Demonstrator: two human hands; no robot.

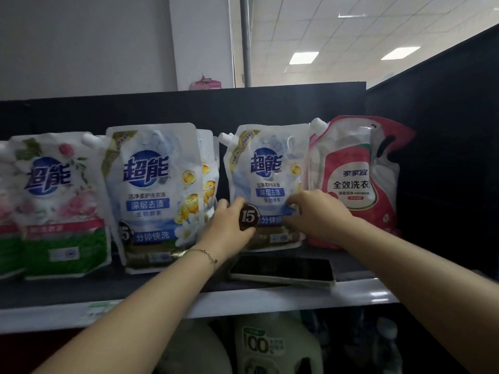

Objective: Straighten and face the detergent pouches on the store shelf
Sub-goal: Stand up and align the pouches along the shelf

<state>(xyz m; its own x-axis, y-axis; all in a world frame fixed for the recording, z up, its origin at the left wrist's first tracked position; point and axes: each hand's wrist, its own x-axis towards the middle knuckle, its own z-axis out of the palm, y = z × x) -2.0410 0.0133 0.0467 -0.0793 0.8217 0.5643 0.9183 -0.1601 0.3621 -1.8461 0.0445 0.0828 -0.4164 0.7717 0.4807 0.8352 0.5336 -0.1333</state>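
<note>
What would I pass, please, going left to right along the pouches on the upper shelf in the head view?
Pink-and-green floral pouch → blue-and-white pouch → left hand → second blue-and-white pouch, gripped by both hands → right hand → red pouch.

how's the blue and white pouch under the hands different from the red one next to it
The blue and white pouch has a blue round logo and pale blue print; the red pouch is red with a white label panel. The left hand and right hand rest on the blue and white pouch's lower front; nothing touches the red pouch. The red pouch stands taller, beside the black end wall. Both stand upright, front out, on the shelf.
</note>
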